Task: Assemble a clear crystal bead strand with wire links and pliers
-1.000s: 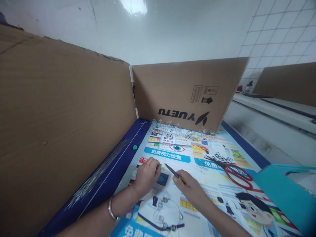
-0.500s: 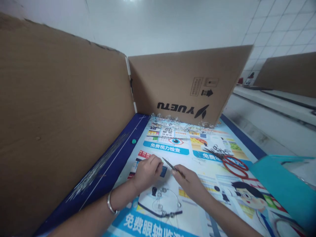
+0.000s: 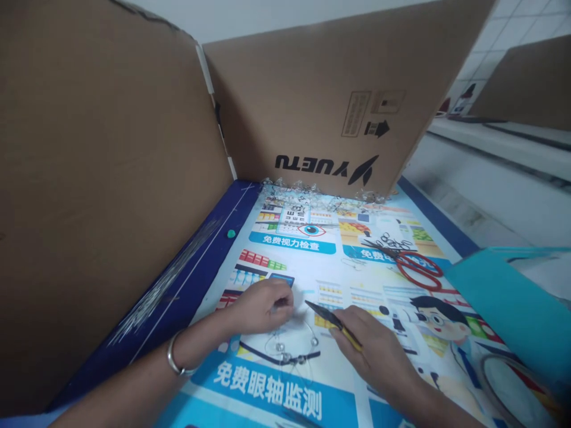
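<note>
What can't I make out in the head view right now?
All in the head view:
Left hand: its curled fingers hide whether anything is pinched between them.
Needle-nose pliers: the right hand covers much of the handles.
Clear-beaded strand: too thin and faint to trace its ends.
Teal container: cut off by the right edge.
Cardboard panel: its boxed print is too small and blurred to read.

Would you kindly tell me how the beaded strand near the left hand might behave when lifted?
The beaded strand would probably flex, since it looks thin and lies in a curve. It is likely light, carrying only small clear beads. These look rounded and shiny, so they may feel slippery.
</note>
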Motion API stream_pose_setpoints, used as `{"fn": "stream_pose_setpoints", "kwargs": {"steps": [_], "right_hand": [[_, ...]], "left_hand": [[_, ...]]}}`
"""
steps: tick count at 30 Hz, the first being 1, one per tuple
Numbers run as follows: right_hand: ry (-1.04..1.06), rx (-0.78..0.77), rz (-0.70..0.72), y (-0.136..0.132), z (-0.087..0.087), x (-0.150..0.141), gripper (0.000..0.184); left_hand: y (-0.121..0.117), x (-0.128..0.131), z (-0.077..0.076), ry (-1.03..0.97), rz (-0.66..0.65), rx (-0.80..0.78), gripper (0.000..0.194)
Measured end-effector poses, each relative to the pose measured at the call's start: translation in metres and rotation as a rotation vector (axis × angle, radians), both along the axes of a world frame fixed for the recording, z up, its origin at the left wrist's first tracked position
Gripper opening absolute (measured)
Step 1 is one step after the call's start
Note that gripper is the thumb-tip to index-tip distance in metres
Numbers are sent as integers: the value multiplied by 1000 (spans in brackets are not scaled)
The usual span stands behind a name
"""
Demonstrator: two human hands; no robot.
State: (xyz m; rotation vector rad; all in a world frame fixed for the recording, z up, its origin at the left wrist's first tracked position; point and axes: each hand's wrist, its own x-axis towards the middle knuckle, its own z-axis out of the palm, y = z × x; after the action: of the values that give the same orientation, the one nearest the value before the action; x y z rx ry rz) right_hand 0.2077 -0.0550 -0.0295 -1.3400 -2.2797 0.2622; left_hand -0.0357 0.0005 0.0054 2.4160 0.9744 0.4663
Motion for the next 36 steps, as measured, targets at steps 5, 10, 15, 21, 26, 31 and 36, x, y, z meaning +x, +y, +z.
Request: {"fn": "stream_pose_setpoints", "kwargs": {"steps": [5, 10, 15, 21, 26, 31, 36], "right_hand": [[-82, 164, 86, 2, -1, -1, 19], [-113, 189, 139, 8, 0, -4, 18], [-98, 247, 182, 9, 0, -7, 17], [-140, 282, 190, 11, 1, -10, 17], [-194, 325, 203, 11, 2, -10, 18], [-259, 316, 222, 10, 4, -9, 18], [-303, 326, 228, 9, 2, -9, 16]], "left_hand": [[0, 1, -2, 36, -13, -13, 9], [3, 1, -4, 22, 4, -82, 18], [1, 0, -3, 17, 15, -143, 21], [-1, 2, 1, 53, 24, -187, 25], [-1, 1, 0, 18, 25, -207, 26], [-1, 0, -2, -31, 25, -245, 27], [-2, 0, -3, -40, 11, -241, 27]]}}
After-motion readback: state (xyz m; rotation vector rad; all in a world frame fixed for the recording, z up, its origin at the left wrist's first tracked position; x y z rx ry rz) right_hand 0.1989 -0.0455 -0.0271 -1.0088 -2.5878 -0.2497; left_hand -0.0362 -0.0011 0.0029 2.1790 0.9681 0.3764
